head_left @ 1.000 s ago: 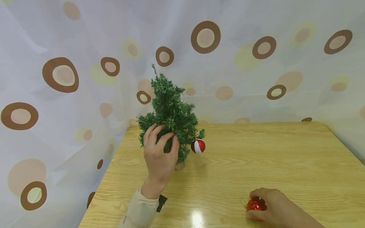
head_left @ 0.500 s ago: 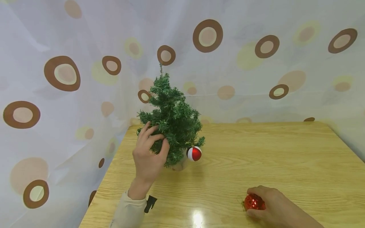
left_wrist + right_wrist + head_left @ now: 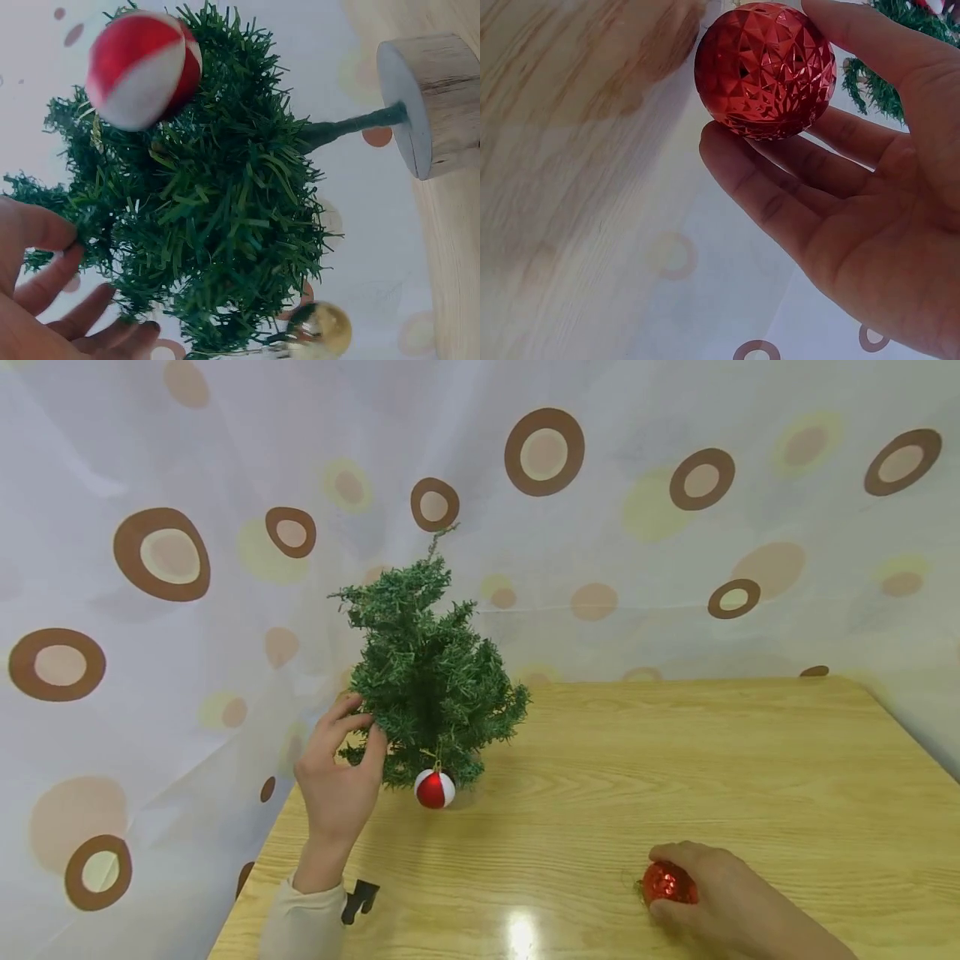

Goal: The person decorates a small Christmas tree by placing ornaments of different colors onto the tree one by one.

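A small green artificial Christmas tree point(image 3: 435, 685) stands on the left part of the table. My left hand point(image 3: 337, 781) pinches the tip of one of its branches between thumb and index finger, the other fingers spread beside the greenery. From the tree's near side hangs a red-and-white bauble point(image 3: 434, 790). The left wrist view also shows a gold ornament point(image 3: 324, 328) and the round wooden base point(image 3: 450, 105) under the trunk. Toward the front right, my right hand point(image 3: 716, 887) grips a faceted shiny red bauble point(image 3: 765, 71), whose hanging loop points left.
The wood-grain table point(image 3: 750, 760) extends far to the right of the tree. Behind and to the left hangs a pale curtain point(image 3: 480, 435) with brown ring patterns. A black strap piece point(image 3: 362, 900) sticks out at my left sleeve.
My left hand has moved left and the tree has turned with it, bringing the red-and-white bauble from the right side round to the front. The right hand stays almost still with the red bauble.
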The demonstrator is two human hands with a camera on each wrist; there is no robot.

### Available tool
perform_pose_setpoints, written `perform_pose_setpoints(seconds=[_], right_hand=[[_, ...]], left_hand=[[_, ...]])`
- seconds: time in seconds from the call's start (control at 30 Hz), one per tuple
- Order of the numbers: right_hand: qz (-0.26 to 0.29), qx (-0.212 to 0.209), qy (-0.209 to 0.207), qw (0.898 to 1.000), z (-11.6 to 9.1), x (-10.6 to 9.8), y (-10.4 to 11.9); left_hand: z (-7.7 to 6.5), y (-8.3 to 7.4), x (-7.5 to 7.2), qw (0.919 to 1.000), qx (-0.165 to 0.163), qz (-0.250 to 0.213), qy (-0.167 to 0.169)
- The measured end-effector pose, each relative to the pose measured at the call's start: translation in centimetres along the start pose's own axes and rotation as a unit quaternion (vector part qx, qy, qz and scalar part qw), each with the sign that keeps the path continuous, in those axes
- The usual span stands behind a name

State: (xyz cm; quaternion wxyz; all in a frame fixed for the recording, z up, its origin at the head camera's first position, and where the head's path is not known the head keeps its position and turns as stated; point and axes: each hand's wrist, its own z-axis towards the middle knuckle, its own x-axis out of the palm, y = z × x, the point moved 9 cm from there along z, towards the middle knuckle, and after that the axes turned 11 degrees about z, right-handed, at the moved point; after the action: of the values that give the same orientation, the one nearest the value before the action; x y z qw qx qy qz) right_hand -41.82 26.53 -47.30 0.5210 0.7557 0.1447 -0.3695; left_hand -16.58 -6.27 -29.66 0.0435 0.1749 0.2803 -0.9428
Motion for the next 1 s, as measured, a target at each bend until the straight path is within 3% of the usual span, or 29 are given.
perform_pose_setpoints(seconds=[0.1, 0.27, 0.43, 0.73, 1.0], right_hand=[[-0.005, -0.012, -0.011, 1.000, 0.1, -0.3, 0.3], [-0.033, -0.068, -0.041, 0.996, 0.3, -0.7, 1.4], [-0.046, -0.111, -0.055, 0.991, 0.5, -1.0, 2.1], [-0.042, -0.135, -0.077, 0.987, 0.8, -1.2, 2.9], [-0.028, -0.144, -0.096, 0.985, 1.1, -1.5, 3.3]], left_hand=[[0.3, 0.7, -0.1, 0.9997, -0.021, 0.007, -0.004], [0.7, 2.0, -0.1, 0.9981, -0.055, 0.024, -0.011], [1.2, 3.0, -0.3, 0.9968, -0.065, 0.040, -0.023], [2.2, 4.6, -0.3, 0.9935, -0.083, 0.070, -0.033], [2.4, 4.9, -0.3, 0.9924, -0.096, 0.073, -0.024]])
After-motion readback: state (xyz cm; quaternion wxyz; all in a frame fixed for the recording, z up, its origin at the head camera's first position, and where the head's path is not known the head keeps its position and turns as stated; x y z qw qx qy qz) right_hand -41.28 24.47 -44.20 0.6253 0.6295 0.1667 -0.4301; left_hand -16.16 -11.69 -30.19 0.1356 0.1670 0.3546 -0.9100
